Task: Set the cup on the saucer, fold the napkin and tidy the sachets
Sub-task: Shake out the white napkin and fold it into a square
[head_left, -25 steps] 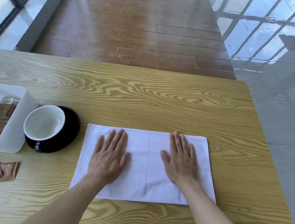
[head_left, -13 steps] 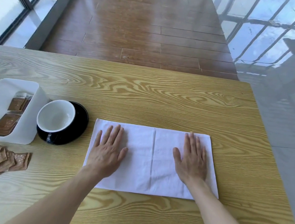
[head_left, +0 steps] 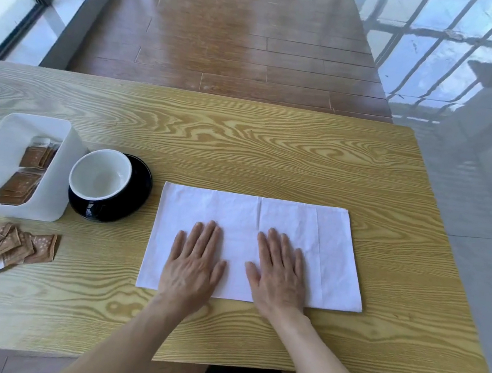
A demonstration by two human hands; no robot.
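Note:
A white napkin (head_left: 289,222) lies flat on the wooden table (head_left: 243,143), a wide rectangle with vertical creases. My left hand (head_left: 194,261) and my right hand (head_left: 279,270) rest palm down, fingers spread, side by side on its near middle. To the left, a black cup with a white inside (head_left: 100,176) stands on a black saucer (head_left: 140,183). A white bin (head_left: 54,164) at the far left holds several brown sachets (head_left: 21,182). More brown sachets (head_left: 8,243) lie loose in a heap in front of the bin.
The table's right edge runs close to the napkin's right side, with grey tiled floor beyond. Brown wooden floor lies past the far edge. The near table edge is just below my forearms.
Both hands have slid inward and toward me along the napkin, and now sit close together near its front edge. The napkin, cup and sachets have stayed put.

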